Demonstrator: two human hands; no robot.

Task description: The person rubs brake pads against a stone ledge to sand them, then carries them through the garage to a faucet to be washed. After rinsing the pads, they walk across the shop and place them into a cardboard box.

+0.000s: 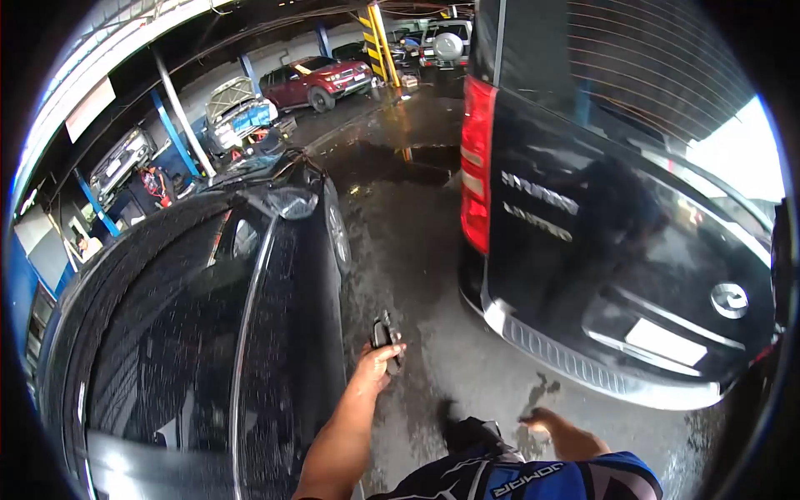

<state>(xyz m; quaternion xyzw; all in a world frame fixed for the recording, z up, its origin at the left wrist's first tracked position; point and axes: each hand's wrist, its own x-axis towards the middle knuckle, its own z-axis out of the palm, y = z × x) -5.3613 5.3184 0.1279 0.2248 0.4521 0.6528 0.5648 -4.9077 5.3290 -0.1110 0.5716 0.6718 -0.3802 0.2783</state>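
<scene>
My left hand (377, 367) is closed around a small stack of dark, flat pieces that look like brake pads (387, 332). It is held out over the wet floor, beside the black car (304, 333) on my left. Lower on the right, my right hand (540, 419) hangs near my body with its fingers loosely apart. Nothing shows in it, though the fingers are small and partly hidden. The rear bumper (575, 367) of a black van (550, 275) is ahead of that hand, not touching it.
Wet concrete floor (408, 250) runs between the two vehicles. Further back stand a dark red SUV (321, 82), a car with its hood raised (237, 117), and a yellow-black striped post (379, 46). A person (154, 185) is at the far left near blue posts.
</scene>
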